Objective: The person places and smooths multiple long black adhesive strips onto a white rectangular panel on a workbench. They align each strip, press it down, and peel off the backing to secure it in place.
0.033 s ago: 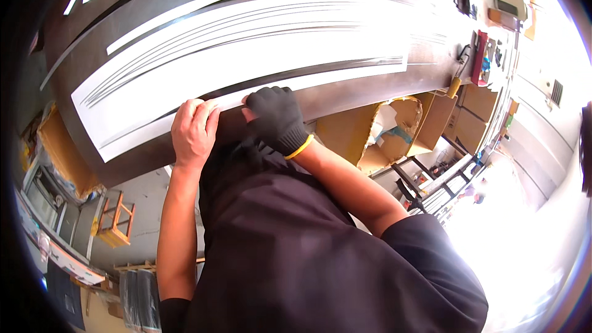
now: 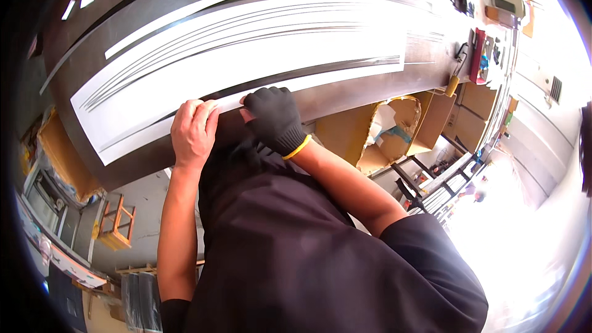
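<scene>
A long white sheet (image 2: 246,61) lies on a dark table (image 2: 370,89), with several thin dark strips (image 2: 222,41) spread along it. Close to its near edge runs a wider dark strip (image 2: 296,73). My bare left hand (image 2: 195,132) rests at this near edge, thumb and fingers pressed together. Just to its right is my right hand (image 2: 274,117), in a black knitted glove with a yellow cuff. Its fingers are curled in, with the thumb tip bare and pointing at the left hand. Whatever either hand pinches is hidden by the fingers.
Beneath the table's right side stand open cardboard boxes (image 2: 394,129). A yellow-handled tool (image 2: 453,84) and a red box (image 2: 478,55) lie near the right end. On the floor at left is a small wooden stool (image 2: 116,225), below another carton (image 2: 68,154).
</scene>
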The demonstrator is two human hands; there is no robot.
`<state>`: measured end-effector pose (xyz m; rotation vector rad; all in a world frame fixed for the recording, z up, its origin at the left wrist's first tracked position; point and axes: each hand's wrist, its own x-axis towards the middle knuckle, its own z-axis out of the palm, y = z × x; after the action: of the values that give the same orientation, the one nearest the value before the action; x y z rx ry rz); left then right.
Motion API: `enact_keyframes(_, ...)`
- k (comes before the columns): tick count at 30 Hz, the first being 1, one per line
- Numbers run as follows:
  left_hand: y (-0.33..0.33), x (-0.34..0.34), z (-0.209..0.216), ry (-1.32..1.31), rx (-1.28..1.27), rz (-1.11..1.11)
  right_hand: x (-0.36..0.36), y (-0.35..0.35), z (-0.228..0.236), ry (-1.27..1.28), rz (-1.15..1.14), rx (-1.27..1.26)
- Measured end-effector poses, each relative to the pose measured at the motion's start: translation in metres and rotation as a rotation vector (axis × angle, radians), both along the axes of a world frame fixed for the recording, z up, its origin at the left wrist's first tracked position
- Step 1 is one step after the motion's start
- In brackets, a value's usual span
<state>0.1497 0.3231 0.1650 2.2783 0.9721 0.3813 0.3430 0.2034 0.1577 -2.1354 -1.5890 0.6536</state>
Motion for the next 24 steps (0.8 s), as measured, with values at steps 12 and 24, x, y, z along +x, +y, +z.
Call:
enact_keyframes(12, 0.008, 0.022, 0.001, 0.045, 0.018, -0.053, 0.027, 0.015, 0.008, 0.005, -0.017, 0.023)
enact_keyframes(24, 0.006, 0.026, 0.005, 0.028, 0.022, -0.047, 0.039, 0.020, 0.013, -0.046, 0.024, -0.028)
